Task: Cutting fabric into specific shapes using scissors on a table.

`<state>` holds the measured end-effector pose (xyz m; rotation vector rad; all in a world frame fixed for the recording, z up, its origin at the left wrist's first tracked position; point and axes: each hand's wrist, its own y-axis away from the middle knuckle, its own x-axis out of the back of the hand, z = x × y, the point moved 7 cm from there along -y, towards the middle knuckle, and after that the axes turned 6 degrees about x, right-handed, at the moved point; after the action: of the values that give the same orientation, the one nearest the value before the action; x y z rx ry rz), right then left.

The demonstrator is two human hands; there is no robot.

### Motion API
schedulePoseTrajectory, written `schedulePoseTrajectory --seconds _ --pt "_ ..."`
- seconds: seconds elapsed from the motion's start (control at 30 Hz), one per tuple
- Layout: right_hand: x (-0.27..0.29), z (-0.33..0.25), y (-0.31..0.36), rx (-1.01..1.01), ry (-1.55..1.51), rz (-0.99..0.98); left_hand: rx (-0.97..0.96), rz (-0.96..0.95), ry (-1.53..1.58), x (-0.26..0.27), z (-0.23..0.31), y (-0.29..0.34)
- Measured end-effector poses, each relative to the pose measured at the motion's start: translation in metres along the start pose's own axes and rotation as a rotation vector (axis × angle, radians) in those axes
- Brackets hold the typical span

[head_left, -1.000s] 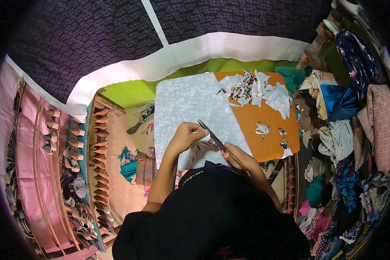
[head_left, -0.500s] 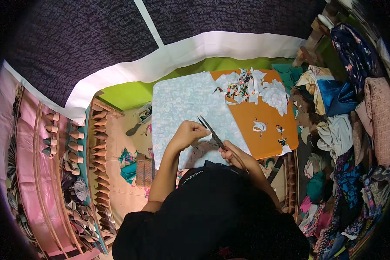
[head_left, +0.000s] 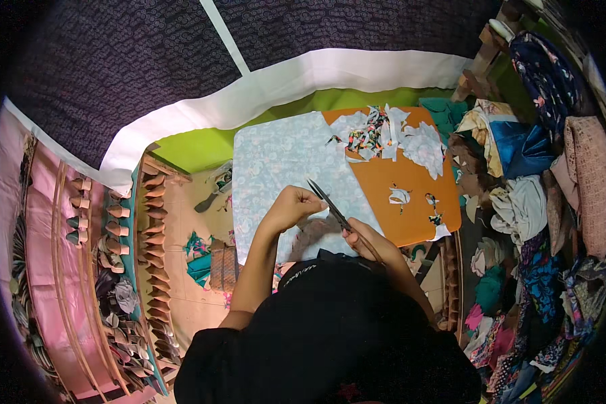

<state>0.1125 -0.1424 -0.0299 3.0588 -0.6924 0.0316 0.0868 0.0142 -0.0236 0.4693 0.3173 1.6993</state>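
Note:
My right hand (head_left: pixel 362 237) grips the handles of dark scissors (head_left: pixel 327 203), whose blades point up and left over a pale blue patterned cloth (head_left: pixel 283 158). My left hand (head_left: pixel 295 204) pinches a small piece of that pale fabric right at the blades. The cloth covers the left part of an orange table (head_left: pixel 411 215). My black garment hides the near edge of the table and whatever lies under my wrists.
A heap of cut fabric scraps (head_left: pixel 390 138) lies at the table's far right, with a few scraps (head_left: pixel 400 195) mid-table. Piled clothes and cloths (head_left: pixel 525 202) crowd the right side. Racks of small cone-shaped items (head_left: pixel 118 222) stand at the left.
The whole view has drifted slightly left and up as my head moved. My hands and the scissors keep almost the same hold on the fabric piece.

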Motion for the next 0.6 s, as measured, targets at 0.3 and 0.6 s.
schedulePoseTrajectory --seconds 0.3,0.6 --pt "0.017 0.036 0.004 -0.067 -0.096 0.017 0.008 0.026 -0.01 -0.009 0.007 -0.01" --pt "0.07 0.049 0.005 -0.142 -0.456 0.36 -0.11 0.109 0.054 -0.011 0.028 -0.019"
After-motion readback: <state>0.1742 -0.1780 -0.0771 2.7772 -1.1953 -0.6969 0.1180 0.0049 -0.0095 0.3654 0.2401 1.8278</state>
